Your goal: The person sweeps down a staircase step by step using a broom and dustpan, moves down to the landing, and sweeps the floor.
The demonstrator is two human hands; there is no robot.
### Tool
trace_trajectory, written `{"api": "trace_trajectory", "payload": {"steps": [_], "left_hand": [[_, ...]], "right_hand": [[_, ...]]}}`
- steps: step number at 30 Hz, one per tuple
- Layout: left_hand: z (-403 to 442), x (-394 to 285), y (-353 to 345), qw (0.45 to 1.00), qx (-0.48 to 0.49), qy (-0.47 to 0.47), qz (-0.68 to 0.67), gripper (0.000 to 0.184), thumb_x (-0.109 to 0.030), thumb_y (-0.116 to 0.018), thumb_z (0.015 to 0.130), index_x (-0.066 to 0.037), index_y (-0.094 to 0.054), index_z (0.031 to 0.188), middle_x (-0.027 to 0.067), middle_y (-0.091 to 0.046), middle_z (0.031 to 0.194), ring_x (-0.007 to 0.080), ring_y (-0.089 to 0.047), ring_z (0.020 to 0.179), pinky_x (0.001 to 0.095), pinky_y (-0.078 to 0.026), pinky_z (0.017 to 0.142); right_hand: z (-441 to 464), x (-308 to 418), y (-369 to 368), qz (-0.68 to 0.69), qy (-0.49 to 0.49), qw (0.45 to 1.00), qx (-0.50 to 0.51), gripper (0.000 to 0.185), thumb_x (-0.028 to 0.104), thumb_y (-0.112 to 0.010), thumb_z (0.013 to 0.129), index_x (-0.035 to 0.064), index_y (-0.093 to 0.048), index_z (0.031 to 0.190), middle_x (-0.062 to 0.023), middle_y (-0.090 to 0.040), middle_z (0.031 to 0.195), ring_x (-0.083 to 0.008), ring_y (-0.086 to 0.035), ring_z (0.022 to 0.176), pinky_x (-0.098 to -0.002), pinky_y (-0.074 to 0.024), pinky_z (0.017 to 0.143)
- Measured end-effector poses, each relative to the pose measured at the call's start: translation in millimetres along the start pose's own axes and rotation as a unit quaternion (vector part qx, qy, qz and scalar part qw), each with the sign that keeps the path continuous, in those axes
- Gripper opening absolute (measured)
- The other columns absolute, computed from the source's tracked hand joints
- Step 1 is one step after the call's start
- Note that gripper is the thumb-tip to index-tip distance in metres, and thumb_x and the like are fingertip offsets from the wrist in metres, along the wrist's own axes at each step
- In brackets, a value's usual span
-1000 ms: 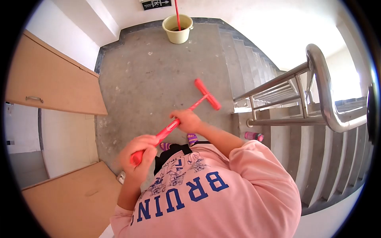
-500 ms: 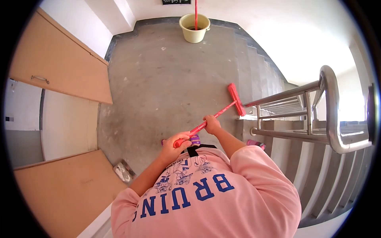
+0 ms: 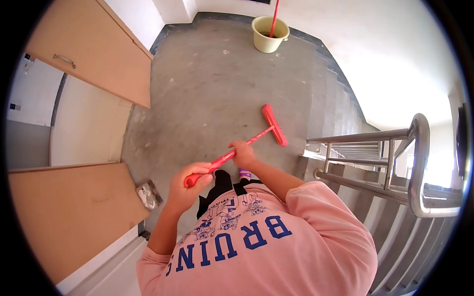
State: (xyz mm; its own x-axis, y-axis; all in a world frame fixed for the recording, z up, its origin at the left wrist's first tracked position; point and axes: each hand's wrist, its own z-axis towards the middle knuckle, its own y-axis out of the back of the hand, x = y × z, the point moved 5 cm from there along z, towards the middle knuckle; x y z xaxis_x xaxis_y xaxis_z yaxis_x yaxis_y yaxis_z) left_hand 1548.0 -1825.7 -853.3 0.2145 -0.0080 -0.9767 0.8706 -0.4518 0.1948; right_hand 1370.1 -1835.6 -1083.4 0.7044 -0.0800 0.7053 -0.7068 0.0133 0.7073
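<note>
A red broom [image 3: 274, 125] with a striped pole slants across the view, its head over the grey floor [image 3: 212, 93] left of the stairs. Near the top end of its thick handle, my left hand [image 3: 190, 182] is wrapped round the grip. Farther down the pole, my right hand [image 3: 242, 154] is closed round it. Both hands are in front of my pink shirt, above my feet in purple sandals [image 3: 245, 173].
A cream bucket [image 3: 267, 43] with a red pole in it stands at the far wall. A metal railing [image 3: 370, 136] and stairs [image 3: 390, 237] are at the right. At the left are wooden doors [image 3: 94, 49] and a dustpan-like object [image 3: 148, 194] on the floor.
The broom head first went right to the stair edge, then came back left. Both hands moved with it, still round the pole. The view has turned, so the bucket appears farther right.
</note>
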Motion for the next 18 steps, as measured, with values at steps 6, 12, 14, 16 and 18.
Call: {"api": "trace_trajectory", "payload": {"steps": [6,12,14,16,18], "left_hand": [[-31.9,-40.4,48.5,0.988,-0.111,-0.076,0.075,0.004,0.002,-0.062,0.078,0.003,-0.059,0.080,0.0121,-0.066,0.088,0.0216,-0.062,0.087,0.0315,-0.047,0.078],[-53.5,-69.3,69.5,0.975,-0.154,-0.137,0.086,0.003,0.004,-0.059,0.077,0.002,-0.056,0.076,0.0125,-0.061,0.075,0.0225,-0.061,0.075,0.0327,-0.047,0.072],[-55.3,-72.9,71.2,0.974,-0.166,-0.151,0.038,0.005,0.004,-0.059,0.075,0.001,-0.055,0.074,0.0116,-0.060,0.073,0.0226,-0.060,0.073,0.0331,-0.047,0.070],[-55.0,-76.2,71.8,0.971,-0.161,-0.177,0.005,0.007,0.004,-0.060,0.074,0.000,-0.054,0.073,0.0108,-0.059,0.072,0.0229,-0.060,0.072,0.0335,-0.047,0.069],[-51.6,-80.2,74.9,0.967,-0.136,-0.215,-0.013,0.009,0.003,-0.060,0.073,-0.001,-0.053,0.072,0.0099,-0.059,0.071,0.0233,-0.060,0.072,0.0340,-0.047,0.070]], "right_hand": [[12.8,81.0,-35.1,0.082,0.054,0.993,0.070,0.022,0.015,-0.065,0.072,0.0136,-0.059,0.093,-0.0077,-0.061,0.095,-0.0292,-0.056,0.095,-0.0417,-0.0428,0.081],[9.6,142.4,-56.4,0.173,0.177,0.963,0.103,0.023,0.006,-0.065,0.069,0.0078,-0.056,0.090,-0.0133,-0.059,0.078,-0.0333,-0.058,0.077,-0.0409,-0.0450,0.067],[9.6,154.4,-52.8,0.178,0.197,0.956,0.122,0.024,0.005,-0.065,0.068,0.0080,-0.056,0.090,-0.0133,-0.059,0.075,-0.0337,-0.057,0.075,-0.0411,-0.0443,0.064],[9.9,171.3,-40.6,0.167,0.198,0.952,0.166,0.023,0.006,-0.064,0.069,0.0092,-0.055,0.090,-0.0114,-0.059,0.076,-0.0325,-0.058,0.077,-0.0412,-0.0431,0.066],[12.1,183.5,-23.6,0.137,0.177,0.947,0.231,0.021,0.011,-0.065,0.071,0.0114,-0.054,0.089,-0.0076,-0.061,0.081,-0.0297,-0.058,0.085,-0.0412,-0.0413,0.075]]}}
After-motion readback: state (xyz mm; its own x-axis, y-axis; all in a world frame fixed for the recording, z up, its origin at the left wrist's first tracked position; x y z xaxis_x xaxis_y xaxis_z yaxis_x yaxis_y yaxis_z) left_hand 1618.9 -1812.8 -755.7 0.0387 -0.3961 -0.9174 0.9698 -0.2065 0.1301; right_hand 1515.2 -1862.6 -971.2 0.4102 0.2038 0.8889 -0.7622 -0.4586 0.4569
